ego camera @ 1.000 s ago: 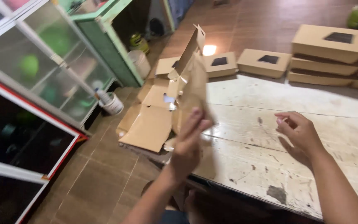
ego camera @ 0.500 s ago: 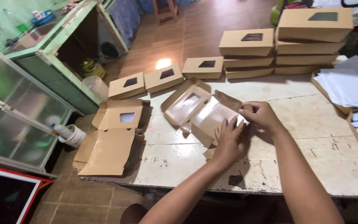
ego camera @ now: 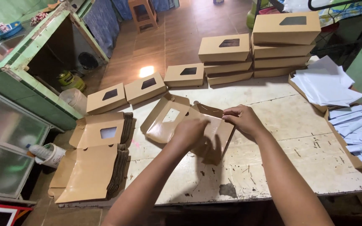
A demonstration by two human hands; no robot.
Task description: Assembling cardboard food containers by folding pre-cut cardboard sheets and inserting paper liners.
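Observation:
A flat brown cardboard box blank (ego camera: 168, 121) with a clear window lies half folded on the worn white table (ego camera: 281, 159). My left hand (ego camera: 190, 131) presses on its middle, fingers closed over a flap. At the box's far right edge, my right hand (ego camera: 241, 118) pinches a side flap. Both hands hold the same box, and my left hand hides part of it.
A stack of unfolded box blanks (ego camera: 95, 161) sits at the table's left end. Folded windowed boxes (ego camera: 225, 48) line the far edge, stacked higher at the right (ego camera: 285, 29). White paper sheets (ego camera: 325, 86) fill cardboard trays on the right. A green counter (ego camera: 30, 54) stands to the left.
One second ago my left hand held a blank upright near the left stack. Now the blank lies on the table's middle with both hands folding its flaps.

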